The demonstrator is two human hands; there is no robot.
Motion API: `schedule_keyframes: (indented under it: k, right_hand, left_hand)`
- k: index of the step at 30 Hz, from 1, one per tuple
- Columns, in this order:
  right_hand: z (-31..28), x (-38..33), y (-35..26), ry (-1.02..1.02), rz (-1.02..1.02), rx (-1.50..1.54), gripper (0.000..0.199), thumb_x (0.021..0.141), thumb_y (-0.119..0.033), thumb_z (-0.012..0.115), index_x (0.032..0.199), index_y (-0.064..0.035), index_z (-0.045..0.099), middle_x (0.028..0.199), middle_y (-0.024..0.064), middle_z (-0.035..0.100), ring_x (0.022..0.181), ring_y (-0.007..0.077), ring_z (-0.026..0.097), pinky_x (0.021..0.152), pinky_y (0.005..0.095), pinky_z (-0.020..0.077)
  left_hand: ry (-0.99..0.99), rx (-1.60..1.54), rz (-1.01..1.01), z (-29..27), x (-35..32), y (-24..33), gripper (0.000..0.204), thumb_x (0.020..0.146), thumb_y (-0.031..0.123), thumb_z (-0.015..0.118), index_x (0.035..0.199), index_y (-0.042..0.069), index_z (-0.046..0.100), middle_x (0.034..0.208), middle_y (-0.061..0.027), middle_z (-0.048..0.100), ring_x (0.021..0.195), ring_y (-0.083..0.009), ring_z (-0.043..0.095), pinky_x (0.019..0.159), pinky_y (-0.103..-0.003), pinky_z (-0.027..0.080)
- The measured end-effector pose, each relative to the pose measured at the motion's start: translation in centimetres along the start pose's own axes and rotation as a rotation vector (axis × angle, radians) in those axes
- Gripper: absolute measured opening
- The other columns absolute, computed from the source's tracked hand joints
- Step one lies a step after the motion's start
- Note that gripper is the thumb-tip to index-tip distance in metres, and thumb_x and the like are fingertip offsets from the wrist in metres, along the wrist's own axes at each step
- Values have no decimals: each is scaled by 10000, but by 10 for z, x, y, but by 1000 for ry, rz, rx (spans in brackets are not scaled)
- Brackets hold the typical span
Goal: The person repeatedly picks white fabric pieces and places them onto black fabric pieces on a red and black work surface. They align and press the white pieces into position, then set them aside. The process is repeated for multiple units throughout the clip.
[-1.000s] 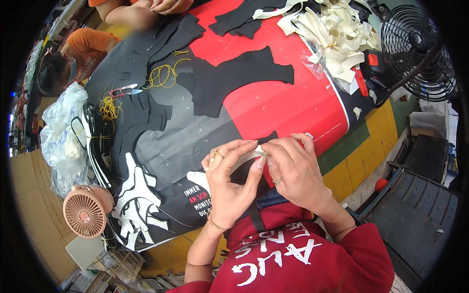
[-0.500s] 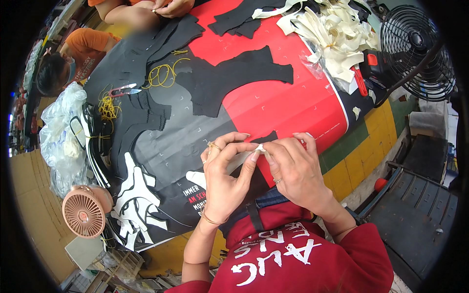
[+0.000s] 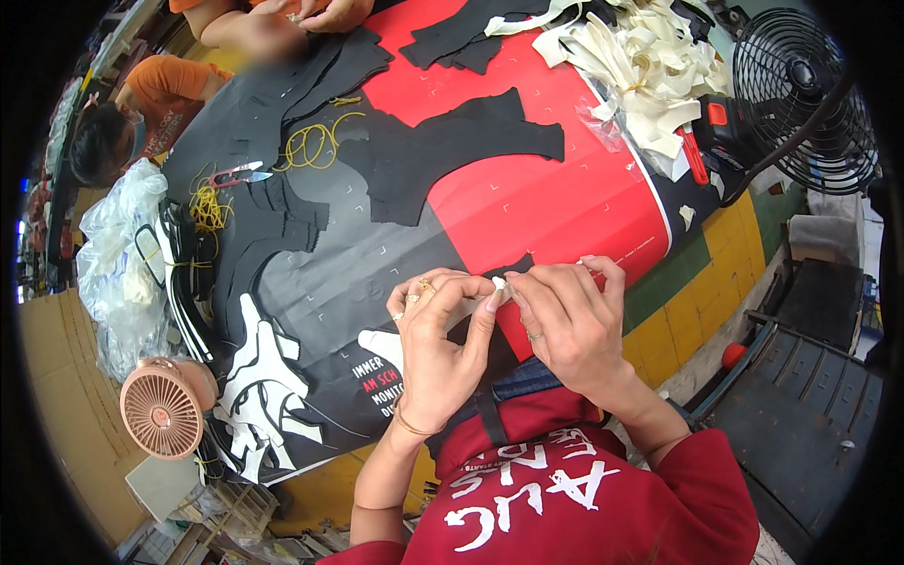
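- Left hand (image 3: 438, 353), fingers curled, pinches a small pale flat piece (image 3: 499, 284) at its fingertips.
- Right hand (image 3: 570, 325) grips the same piece from the other side.
- The piece sits above the glossy red-and-black printed table cover (image 3: 527, 202), beside a matte black fabric cut-out (image 3: 452, 151).

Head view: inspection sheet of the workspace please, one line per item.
Surface: table under a red, black and white printed sheet.
Job's things: small white piece pinched between both hands at the near edge; what it is cannot be told.
Clutter: black cut fabric pieces, cream strips, yellow cord, small snips, clear plastic bag.
Grippers: left hand and right hand, fingertips meeting on the piece.
Cables: nothing seen for certain.
Surroundings: pink handheld fan, black fan, other people at the far side, yellow floor.
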State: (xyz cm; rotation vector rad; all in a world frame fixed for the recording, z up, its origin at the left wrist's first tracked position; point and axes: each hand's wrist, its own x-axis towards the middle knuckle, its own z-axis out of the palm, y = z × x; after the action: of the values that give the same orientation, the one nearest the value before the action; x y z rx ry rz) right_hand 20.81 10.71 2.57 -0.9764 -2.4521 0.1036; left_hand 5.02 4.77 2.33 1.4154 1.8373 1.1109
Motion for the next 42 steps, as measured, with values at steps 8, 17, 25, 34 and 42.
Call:
schedule_keyframes:
  k: [8, 17, 25, 34, 42]
  right_hand:
    - [6, -4, -7, -43, 234, 133, 145, 899, -181, 695, 1004, -82, 681, 928, -1, 657, 838, 178, 638, 860, 391, 422]
    - [6, -3, 3, 2, 77, 152, 197, 890, -165, 712, 1056, -61, 693, 946, 47, 645, 828, 198, 634, 841, 393, 429]
    - [5, 0, 6, 11, -30, 13, 198, 854, -155, 727, 1032, -73, 698, 907, 24, 646, 805, 179, 636, 862, 410, 415]
    - [9, 1, 3, -161, 296, 377, 151, 961, -200, 617, 990, -60, 664, 892, 31, 647, 796, 209, 618, 783, 385, 394]
    - [-3, 6, 10, -162, 315, 570, 188, 855, -210, 784, 955, -59, 734, 923, 44, 699, 808, 196, 647, 804, 343, 433]
  left_hand:
    - [5, 91, 10, 3, -4, -4, 50, 906, 129, 704, 920, 82, 694, 877, -26, 662, 973, -238, 607, 1095, -490, 259]
    - [50, 88, 26, 3, -5, -5, 50, 890, 119, 720, 909, 73, 712, 814, -27, 646, 912, -223, 601, 1099, -455, 262]
    - [24, 130, 46, 5, -7, -2, 65, 882, 142, 736, 944, 125, 730, 867, 13, 649, 992, -209, 581, 1135, -488, 209]
    - [50, 199, 92, 8, -9, -6, 87, 876, 127, 735, 962, 138, 740, 853, 16, 614, 1006, -202, 575, 1138, -486, 196]
    - [34, 142, 92, 6, -11, -4, 80, 871, 124, 739, 950, 138, 739, 861, 27, 622, 1005, -195, 578, 1151, -503, 173]
